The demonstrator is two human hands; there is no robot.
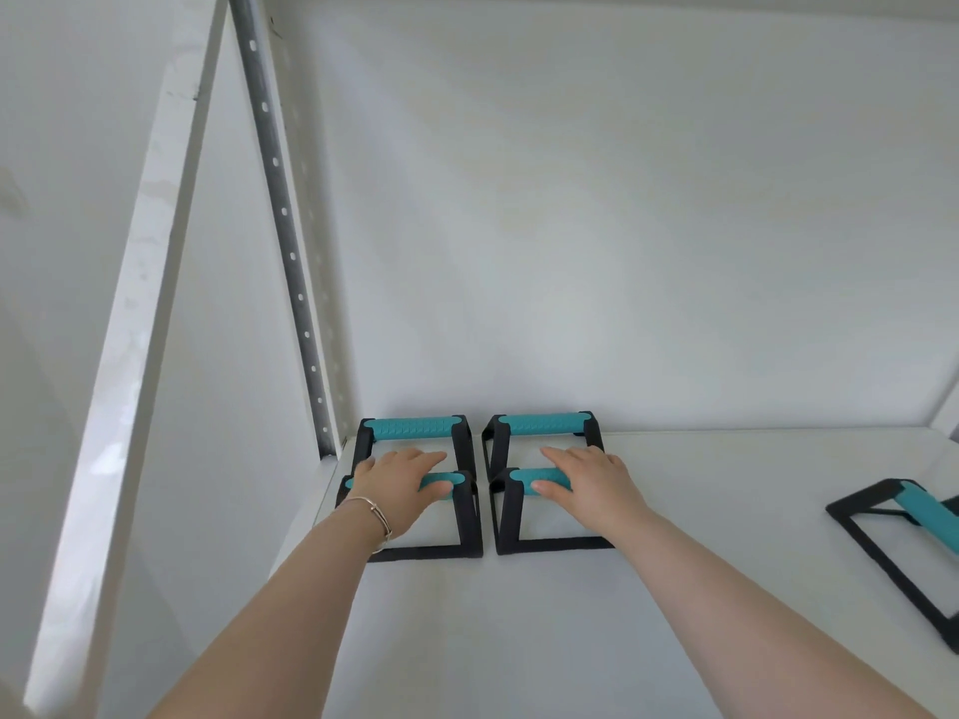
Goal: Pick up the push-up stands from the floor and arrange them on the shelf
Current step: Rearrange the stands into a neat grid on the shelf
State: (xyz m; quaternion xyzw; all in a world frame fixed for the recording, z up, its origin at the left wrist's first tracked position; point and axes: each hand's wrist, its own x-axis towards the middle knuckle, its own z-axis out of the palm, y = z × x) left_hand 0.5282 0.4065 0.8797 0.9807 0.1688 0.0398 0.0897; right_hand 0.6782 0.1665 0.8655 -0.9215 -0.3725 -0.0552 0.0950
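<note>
Head view of a white shelf [674, 589] carrying five push-up stands, each a black frame with a teal grip. Four stand in a two-by-two block at the shelf's back left corner. The rear left stand [412, 428] and rear right stand [542, 424] sit close to the back wall [622, 225], though whether they touch it cannot be told. The front left stand [446, 550] and front right stand [511, 516] lie just in front of them, their inner frame edges separated by a narrow gap.

The left hand [399, 482], with a thin bracelet [376, 516] at the wrist, rests over the teal grip of the front left stand, fingers extended forward and thumb on the near side of the bar; the hold is loose, not clenched. The right hand [586, 477] lies likewise on the grip of the front right stand, fingers flat and thumb against the bar's front.

The block's left side runs near the shelf's left edge, beside a perforated metal upright [283, 215]. A fifth stand [903, 542] sits well apart at the right, turned at an angle and cut off by the frame edge. Bare shelf surface lies open between it and the block, and across the whole near part of the shelf under both forearms.
</note>
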